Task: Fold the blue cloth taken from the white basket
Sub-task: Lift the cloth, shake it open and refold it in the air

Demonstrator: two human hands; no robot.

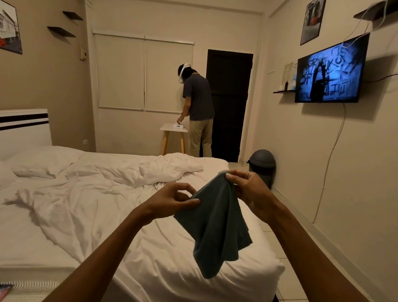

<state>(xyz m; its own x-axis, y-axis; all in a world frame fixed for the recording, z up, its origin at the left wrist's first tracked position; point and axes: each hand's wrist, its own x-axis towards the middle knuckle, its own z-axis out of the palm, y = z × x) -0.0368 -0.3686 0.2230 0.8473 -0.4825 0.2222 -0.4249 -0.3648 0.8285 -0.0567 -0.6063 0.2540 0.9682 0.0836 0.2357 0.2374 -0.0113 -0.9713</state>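
The blue cloth (pixel 215 228) hangs in the air over the bed's right side, bunched and drooping in loose folds. My right hand (pixel 249 190) pinches its top corner between thumb and fingers. My left hand (pixel 172 201) grips the cloth's upper left edge a little lower. The white basket (pixel 27 290) shows only as a slatted rim at the bottom left corner.
A bed (pixel 93 214) with a rumpled white duvet and pillows fills the left and middle. Another person (pixel 196 112) stands at a small white table (pixel 173 128) by the far wall. A grey bin (pixel 262 165) sits by the right wall under a lit TV (pixel 330 70).
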